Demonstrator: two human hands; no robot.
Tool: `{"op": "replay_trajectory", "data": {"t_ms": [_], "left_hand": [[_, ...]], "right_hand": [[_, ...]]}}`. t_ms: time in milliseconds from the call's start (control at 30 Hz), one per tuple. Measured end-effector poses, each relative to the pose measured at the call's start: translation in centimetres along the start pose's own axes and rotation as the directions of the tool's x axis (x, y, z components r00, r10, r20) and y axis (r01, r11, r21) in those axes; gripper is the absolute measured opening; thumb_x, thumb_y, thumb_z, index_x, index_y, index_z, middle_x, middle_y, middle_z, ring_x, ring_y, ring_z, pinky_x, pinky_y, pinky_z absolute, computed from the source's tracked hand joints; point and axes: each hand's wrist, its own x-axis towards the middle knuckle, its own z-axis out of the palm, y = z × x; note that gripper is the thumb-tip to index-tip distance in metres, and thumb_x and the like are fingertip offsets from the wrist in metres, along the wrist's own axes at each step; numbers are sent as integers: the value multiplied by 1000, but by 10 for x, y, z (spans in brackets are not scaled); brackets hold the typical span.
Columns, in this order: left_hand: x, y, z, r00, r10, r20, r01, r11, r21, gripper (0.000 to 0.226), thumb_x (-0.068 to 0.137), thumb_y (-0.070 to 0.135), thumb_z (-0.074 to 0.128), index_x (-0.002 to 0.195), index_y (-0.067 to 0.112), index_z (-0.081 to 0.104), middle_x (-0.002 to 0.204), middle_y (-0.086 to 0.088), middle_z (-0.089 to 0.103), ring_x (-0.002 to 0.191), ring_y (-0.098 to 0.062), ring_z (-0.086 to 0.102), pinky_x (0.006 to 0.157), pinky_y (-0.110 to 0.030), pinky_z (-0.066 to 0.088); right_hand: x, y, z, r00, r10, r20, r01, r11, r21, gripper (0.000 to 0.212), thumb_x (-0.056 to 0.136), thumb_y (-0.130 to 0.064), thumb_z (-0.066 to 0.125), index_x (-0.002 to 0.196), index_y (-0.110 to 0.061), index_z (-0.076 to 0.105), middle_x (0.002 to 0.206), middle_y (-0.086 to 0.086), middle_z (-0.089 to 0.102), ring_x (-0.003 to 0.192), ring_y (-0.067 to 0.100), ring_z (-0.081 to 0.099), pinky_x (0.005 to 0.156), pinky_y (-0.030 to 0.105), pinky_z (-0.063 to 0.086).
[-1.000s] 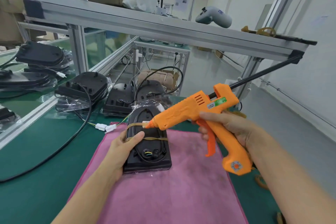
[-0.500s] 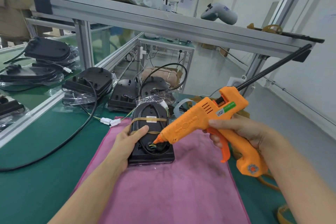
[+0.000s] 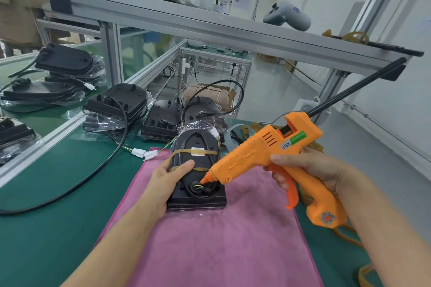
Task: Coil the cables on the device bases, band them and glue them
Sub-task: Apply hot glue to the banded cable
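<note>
**Gluing the wires at the base's near end**

We are holding the black device base (image 3: pixel 197 196) on the pink cloth (image 3: pixel 210 244) with our left hand (image 3: pixel 168 177), thumb curled over its banded cable. Our right hand (image 3: pixel 310 170) is gripping the orange glue gun (image 3: pixel 263 154), fingers wrapped round the handle, nozzle touching the coloured wires.

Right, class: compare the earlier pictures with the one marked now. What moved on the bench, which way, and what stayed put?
The right hand swung the glue gun down and toward the person: its nozzle went from the upper band to the wire hole at the near end of the base. Nothing was picked up or released. The left hand still holds the base on the pink cloth, thumb on top; both bands remain in place.
</note>
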Motion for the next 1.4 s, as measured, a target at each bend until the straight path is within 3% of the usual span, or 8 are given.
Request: {"op": "replay_trajectory", "data": {"t_ms": [133,333,600,833,1300,1400], "left_hand": [[-1,0,1,1000,3,4,-3,1000,-5,36,84,17,70,118,10,64,100,-19,73,79,-30,72,61,-35,59],[-2,2,1,1000,-5,0,5,1000,-6,36,83,18,71,117,11,64,97,-17,74,77,-29,73,59,-33,58],[-2,2,1,1000,-4,-4,4,1000,-2,35,83,17,71,116,10,64,95,-16,75,74,-27,73,57,-32,58],[-2,2,1,1000,-15,1,15,1000,-8,35,82,17,72,115,12,64,92,-15,75,72,-26,73,55,-31,57],[-1,1,0,1000,-16,-17,16,1000,5,35,81,18,74,114,11,65,93,-14,75,75,-27,73,56,-32,57],[-1,1,0,1000,-14,-20,14,1000,8,37,79,20,75,114,12,65,93,-15,75,75,-28,73,56,-32,57]], "right_hand": [[1,-2,3,1000,-15,-3,15,999,29,24,76,-27,74,93,-9,73,75,12,65,57,20,59,59,31,54],[2,-6,6,999,25,21,-25,1000,1,30,72,-32,77,91,-10,74,70,12,64,58,19,60,62,31,55],[0,-8,7,1000,25,2,-25,1000,0,31,72,-29,82,94,-8,74,79,16,65,59,20,60,61,32,54],[0,-14,11,1000,20,4,-20,999,-37,22,73,-28,76,90,-13,76,73,11,67,57,19,62,63,32,56],[-1,-30,12,999,6,31,0,986,-167,30,69,-29,83,94,-16,74,72,16,64,59,25,60,64,34,54],[0,-36,14,998,-17,63,30,977,-211,21,73,-27,79,91,-18,74,69,15,63,58,27,58,63,34,53]]}}
